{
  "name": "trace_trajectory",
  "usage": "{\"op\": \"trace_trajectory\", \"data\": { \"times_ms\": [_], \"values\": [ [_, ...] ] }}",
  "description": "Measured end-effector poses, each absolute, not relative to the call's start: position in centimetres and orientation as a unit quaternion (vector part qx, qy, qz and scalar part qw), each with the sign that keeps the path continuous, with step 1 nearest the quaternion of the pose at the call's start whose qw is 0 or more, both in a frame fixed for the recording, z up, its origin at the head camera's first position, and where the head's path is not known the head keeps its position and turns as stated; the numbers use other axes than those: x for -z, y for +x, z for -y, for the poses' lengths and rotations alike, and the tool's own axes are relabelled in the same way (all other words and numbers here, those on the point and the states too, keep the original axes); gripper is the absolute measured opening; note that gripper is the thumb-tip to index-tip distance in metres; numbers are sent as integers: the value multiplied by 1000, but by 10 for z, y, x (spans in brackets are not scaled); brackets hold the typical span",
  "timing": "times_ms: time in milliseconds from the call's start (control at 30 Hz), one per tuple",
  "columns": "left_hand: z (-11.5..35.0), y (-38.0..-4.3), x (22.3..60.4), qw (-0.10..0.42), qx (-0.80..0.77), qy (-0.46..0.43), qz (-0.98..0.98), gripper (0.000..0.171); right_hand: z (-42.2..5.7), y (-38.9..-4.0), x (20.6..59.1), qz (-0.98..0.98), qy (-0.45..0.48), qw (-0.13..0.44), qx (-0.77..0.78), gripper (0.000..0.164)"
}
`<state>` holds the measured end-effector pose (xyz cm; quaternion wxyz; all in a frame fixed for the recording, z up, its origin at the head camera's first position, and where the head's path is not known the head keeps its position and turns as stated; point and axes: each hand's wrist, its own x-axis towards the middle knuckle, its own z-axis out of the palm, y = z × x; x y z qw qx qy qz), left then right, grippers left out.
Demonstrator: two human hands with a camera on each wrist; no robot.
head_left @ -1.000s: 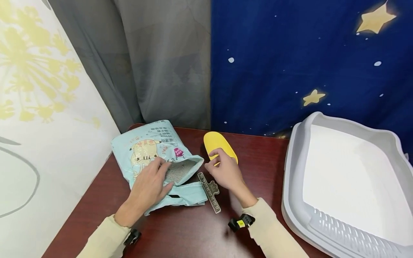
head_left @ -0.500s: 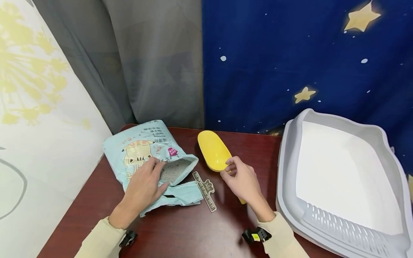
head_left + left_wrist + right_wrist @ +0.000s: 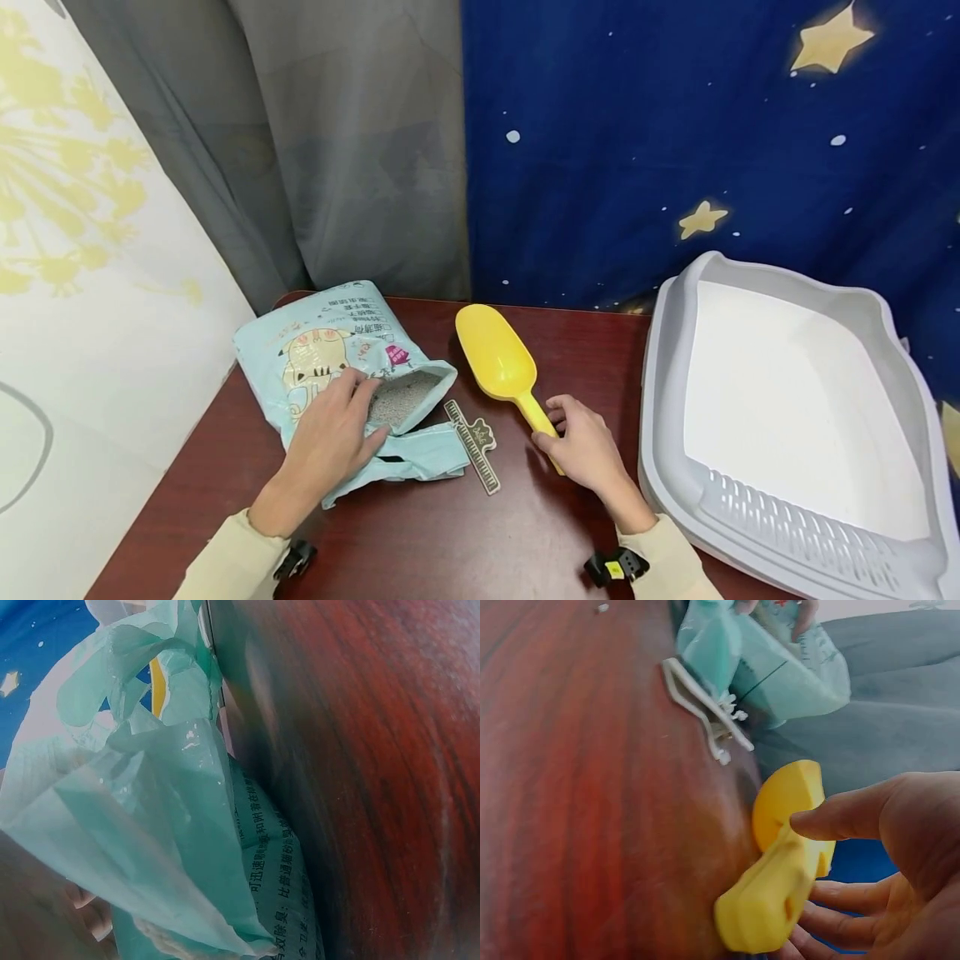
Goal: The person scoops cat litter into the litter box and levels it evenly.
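A light-blue cat litter bag [image 3: 378, 333] lies on its back at the left of the table, its mouth gaping and grey granules inside. My left hand [image 3: 326, 442] holds the rim at the mouth, fingers on the upper side and thumb lower down. In the left wrist view, the bag's plastic [image 3: 150, 825] hides most of those fingers. My right hand [image 3: 585, 442] is around the handle of a yellow scoop [image 3: 497, 354], which lies hollow side up. The right wrist view shows the thumb [image 3: 840, 814] over the handle and the other fingers behind it.
Between bag and scoop lies a ruler-patterned bag clip [image 3: 472, 447]. At right stands a big grey litter box [image 3: 675, 433] with a high rim and white inside. Curtains [image 3: 555, 183] hang behind the dark red table [image 3: 420, 542]; a white wall [image 3: 112, 375] borders the left.
My right hand has moved from the scoop's bowl back along to its handle. The scoop, formerly showing a flat yellow face, now shows its hollow. My left hand stays on the bag.
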<state>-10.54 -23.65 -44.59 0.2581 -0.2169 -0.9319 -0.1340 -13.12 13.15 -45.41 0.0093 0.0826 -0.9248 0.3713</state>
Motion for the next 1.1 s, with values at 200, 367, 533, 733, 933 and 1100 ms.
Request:
{"op": "trace_trajectory", "data": {
  "times_ms": [200, 367, 533, 733, 933, 1100],
  "values": [
    [237, -106, 447, 258, 135, -219, 931, 62, -132, -133, 465, 923, 102, 2, -371, 49],
    [237, -105, 446, 254, 132, -216, 933, 61, -130, -133, 468, 923, 108, 9, -370, 42],
    [236, -105, 446, 253, 132, -215, 934, 59, -131, -135, 472, 915, 105, 12, -390, 31],
    [235, -105, 444, 259, 131, -220, 931, 60, -141, -149, 507, 903, 149, 96, -393, 28],
    [235, -106, 443, 252, 131, -219, 934, 59, -135, -143, 490, 902, 131, 92, -401, 27],
    [236, -105, 443, 251, 132, -218, 934, 59, -127, -132, 460, 911, 94, 53, -398, 28]
  ]
}}
